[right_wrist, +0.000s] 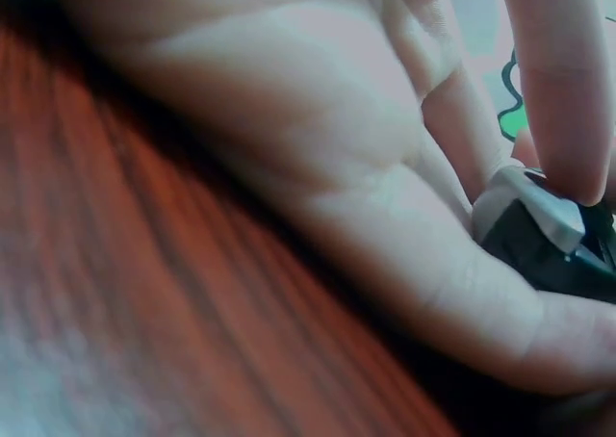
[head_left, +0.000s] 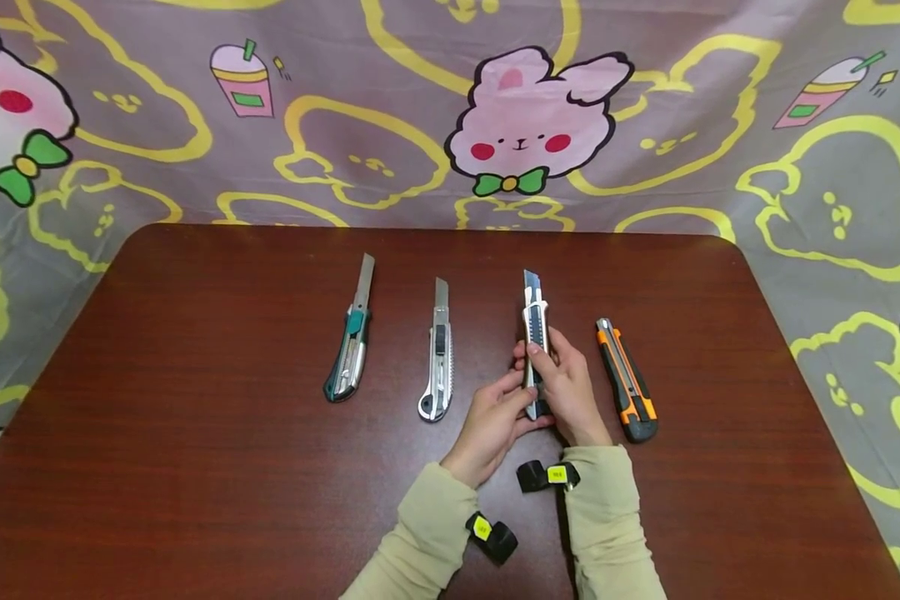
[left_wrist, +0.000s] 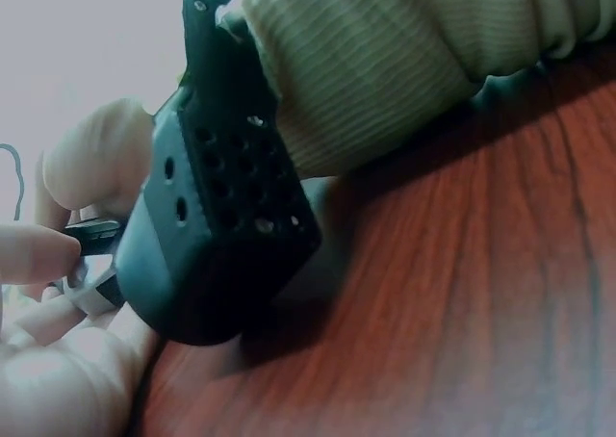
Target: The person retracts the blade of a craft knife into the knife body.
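Note:
In the head view a silver and dark-blue utility knife [head_left: 536,323] points away from me, its blade out at the far end. My right hand [head_left: 570,387] grips its handle from the right, the thumb lying on its upper face. From the left, my left hand [head_left: 491,421] pinches the lower end, thumb above and fingers beneath. The knife's butt end shows between fingers in the left wrist view [left_wrist: 94,291] and in the right wrist view [right_wrist: 539,235]. An orange and black utility knife [head_left: 627,383] lies just right of my right hand.
Left of my hands lie a silver utility knife [head_left: 438,358] and a green and silver one [head_left: 351,342], both with blades extended. They rest on the dark red-brown wooden table [head_left: 195,433]. A cartoon-print cloth [head_left: 390,150] hangs behind it. Black wrist cameras sit at both cuffs.

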Available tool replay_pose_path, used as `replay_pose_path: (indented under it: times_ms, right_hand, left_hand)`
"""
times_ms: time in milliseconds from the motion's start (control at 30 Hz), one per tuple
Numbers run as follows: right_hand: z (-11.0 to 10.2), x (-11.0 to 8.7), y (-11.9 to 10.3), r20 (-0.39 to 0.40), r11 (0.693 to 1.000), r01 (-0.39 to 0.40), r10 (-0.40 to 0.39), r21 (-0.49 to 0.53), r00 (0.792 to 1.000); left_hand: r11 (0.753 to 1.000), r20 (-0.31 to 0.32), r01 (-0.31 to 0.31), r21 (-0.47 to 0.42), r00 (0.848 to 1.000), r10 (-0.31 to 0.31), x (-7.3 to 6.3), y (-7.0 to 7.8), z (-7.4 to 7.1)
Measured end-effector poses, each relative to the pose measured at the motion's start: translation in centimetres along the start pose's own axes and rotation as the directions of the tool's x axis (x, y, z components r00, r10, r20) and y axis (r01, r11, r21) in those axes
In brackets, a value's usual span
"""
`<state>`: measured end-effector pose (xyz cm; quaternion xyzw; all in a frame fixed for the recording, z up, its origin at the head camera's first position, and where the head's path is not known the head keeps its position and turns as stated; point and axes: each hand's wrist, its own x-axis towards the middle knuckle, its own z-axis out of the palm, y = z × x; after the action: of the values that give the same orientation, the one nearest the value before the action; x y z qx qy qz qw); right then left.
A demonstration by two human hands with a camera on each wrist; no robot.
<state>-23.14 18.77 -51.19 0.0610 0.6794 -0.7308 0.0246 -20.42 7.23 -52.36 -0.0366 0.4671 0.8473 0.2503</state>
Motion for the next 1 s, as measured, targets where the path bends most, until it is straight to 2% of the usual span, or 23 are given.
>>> replay_pose_path:
  times_ms: [267,400,700,1000]
  right_hand:
    - [0.20,0.07,0.08,-0.065,0.999,-0.040,0.042,0.028,0.997]
    - [0.22,0.16,0.18,-0.081,0.999,-0.027,0.030,0.047,0.996]
    - [0.10,0.13,0.07,-0.064,0.997,-0.013,0.018,0.075,0.998]
    - [-0.11,0.03,0.23,-0.012,0.992,0.015,-0.014,0.123,1.000]
  left_hand:
    - [1.000,0.018,-0.004,0.023,1.000,0.003,-0.01,-0.16,-0.14]
    - [1.000,0.027,-0.011,0.015,1.000,0.010,-0.04,-0.20,-0.20]
    - [1.000,0.031,-0.017,0.004,0.999,0.017,-0.20,-0.21,-0.16]
    - [1.000,0.024,-0.016,0.010,1.000,0.016,-0.17,-0.20,-0.11]
